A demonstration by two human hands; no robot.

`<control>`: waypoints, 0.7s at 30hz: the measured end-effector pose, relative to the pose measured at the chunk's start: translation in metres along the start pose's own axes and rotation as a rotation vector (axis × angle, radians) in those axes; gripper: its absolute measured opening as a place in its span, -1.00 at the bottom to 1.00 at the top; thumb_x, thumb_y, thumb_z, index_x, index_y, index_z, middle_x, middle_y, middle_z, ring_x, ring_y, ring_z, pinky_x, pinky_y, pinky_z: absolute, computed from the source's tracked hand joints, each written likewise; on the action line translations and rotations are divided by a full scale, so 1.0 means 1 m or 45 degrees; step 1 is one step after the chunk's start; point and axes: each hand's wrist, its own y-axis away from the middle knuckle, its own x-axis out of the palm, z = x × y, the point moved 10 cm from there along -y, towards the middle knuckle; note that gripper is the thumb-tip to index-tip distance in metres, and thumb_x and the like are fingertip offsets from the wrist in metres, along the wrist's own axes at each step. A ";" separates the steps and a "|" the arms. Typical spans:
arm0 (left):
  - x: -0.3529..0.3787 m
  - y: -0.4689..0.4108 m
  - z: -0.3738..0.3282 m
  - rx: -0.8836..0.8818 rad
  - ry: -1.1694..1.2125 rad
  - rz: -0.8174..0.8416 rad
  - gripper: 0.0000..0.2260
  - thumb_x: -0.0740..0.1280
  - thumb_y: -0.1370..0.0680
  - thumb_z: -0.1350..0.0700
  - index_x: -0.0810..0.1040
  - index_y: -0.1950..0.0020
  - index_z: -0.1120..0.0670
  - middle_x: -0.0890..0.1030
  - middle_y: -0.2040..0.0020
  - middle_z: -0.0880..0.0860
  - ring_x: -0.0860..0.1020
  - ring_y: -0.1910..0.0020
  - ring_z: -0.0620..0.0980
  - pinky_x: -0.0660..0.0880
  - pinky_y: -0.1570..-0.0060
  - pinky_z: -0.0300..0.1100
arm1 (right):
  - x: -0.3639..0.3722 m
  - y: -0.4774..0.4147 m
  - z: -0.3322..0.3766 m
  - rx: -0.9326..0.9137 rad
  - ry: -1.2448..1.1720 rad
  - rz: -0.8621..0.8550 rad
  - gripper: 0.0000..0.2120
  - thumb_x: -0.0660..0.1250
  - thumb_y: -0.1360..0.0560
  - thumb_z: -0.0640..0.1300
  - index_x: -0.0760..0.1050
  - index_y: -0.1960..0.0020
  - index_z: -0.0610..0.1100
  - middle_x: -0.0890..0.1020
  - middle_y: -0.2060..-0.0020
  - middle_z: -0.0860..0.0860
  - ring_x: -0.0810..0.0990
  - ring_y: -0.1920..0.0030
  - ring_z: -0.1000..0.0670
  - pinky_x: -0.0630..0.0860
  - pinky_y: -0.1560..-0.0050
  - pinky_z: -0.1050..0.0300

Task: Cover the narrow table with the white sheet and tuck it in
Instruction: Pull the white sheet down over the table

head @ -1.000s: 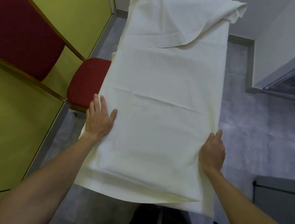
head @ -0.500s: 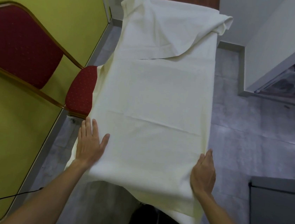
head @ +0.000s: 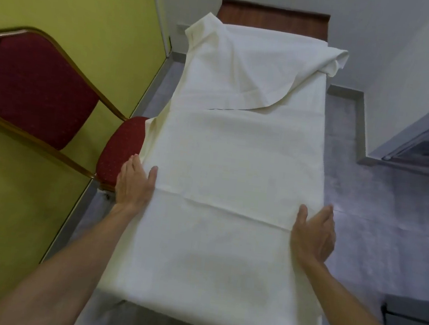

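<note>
Along both table [head: 274, 16] edges, sliding farther up the white sheet [head: 231, 169] than a second ago, left hand [head: 134, 188] and right hand [head: 313, 233] spread flat, gripping nothing, far end still bunched, tucking yet to come.

Both bare forearms reach forward from the lower corners, angled toward each other. The left hand [head: 134, 186] lies palm down, fingers together and pointing away, thumb spread out to the right of them. The right hand [head: 313, 233] stands on its edge, palm turned inward to the left, fingers straight and together, thumb lying apart on the inner side.
</note>
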 end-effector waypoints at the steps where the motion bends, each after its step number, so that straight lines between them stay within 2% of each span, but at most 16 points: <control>1: 0.003 -0.005 0.003 -0.026 0.018 0.010 -0.41 0.08 -0.62 -0.19 0.25 -0.47 0.23 0.42 -0.36 0.25 0.40 -0.32 0.23 0.37 -0.27 0.13 | 0.003 -0.003 -0.001 0.014 0.007 0.000 -0.32 0.09 -0.63 0.18 0.11 -0.55 -0.28 0.37 -0.45 -0.29 0.41 -0.39 -0.31 0.37 -0.36 -0.21; 4: 0.010 -0.009 0.007 -0.031 0.143 0.019 -0.48 -0.07 -0.62 -0.22 0.43 -0.24 0.13 0.53 -0.11 0.20 0.51 -0.09 0.25 0.46 -0.04 0.12 | 0.009 -0.005 -0.004 0.046 0.027 -0.010 -0.35 -0.02 -0.65 0.21 0.15 -0.52 -0.25 0.45 -0.39 -0.30 0.48 -0.30 -0.35 0.45 -0.23 -0.24; 6: 0.010 -0.007 0.003 -0.005 0.158 -0.013 -0.54 -0.09 -0.65 -0.14 0.45 -0.13 0.14 0.55 -0.03 0.19 0.53 -0.01 0.27 0.43 0.05 0.08 | 0.008 -0.005 -0.004 0.052 0.019 -0.026 -0.41 -0.07 -0.66 0.18 0.20 -0.48 -0.24 0.50 -0.32 -0.31 0.52 -0.23 -0.36 0.47 -0.15 -0.23; 11: 0.000 -0.003 -0.005 0.017 0.102 -0.075 -0.64 -0.04 -0.69 0.03 0.45 -0.05 0.21 0.58 0.10 0.29 0.56 0.11 0.30 0.43 0.16 0.07 | 0.001 -0.005 0.004 0.009 -0.006 -0.049 -0.54 -0.04 -0.70 0.02 0.29 -0.44 -0.26 0.52 -0.29 -0.31 0.55 -0.16 -0.37 0.50 -0.11 -0.23; 15: -0.010 0.002 -0.014 0.095 -0.025 -0.122 -0.70 0.01 -0.69 0.13 0.46 -0.01 0.26 0.60 0.17 0.31 0.60 0.18 0.32 0.41 0.30 0.04 | -0.006 0.000 0.011 -0.074 -0.030 -0.082 -0.53 -0.08 -0.66 0.02 0.37 -0.26 -0.31 0.59 -0.13 -0.36 0.60 0.00 -0.38 0.54 0.05 -0.20; 18: -0.023 0.010 -0.023 0.192 -0.048 -0.164 -0.74 0.05 -0.67 0.21 0.47 0.05 0.29 0.60 0.26 0.33 0.62 0.27 0.33 0.43 0.39 0.05 | -0.016 0.005 0.014 -0.083 -0.069 -0.097 -0.68 0.03 -0.71 -0.12 0.41 -0.23 -0.34 0.62 -0.01 -0.37 0.61 0.06 -0.38 0.50 0.12 -0.13; 21: -0.033 0.020 -0.027 0.249 -0.075 -0.172 -0.78 0.11 -0.66 0.26 0.46 0.10 0.30 0.59 0.33 0.34 0.62 0.36 0.34 0.46 0.49 0.02 | -0.027 0.015 0.016 -0.093 -0.108 -0.120 -0.71 0.05 -0.71 -0.15 0.42 -0.24 -0.34 0.62 0.07 -0.37 0.61 0.10 -0.38 0.48 0.17 -0.11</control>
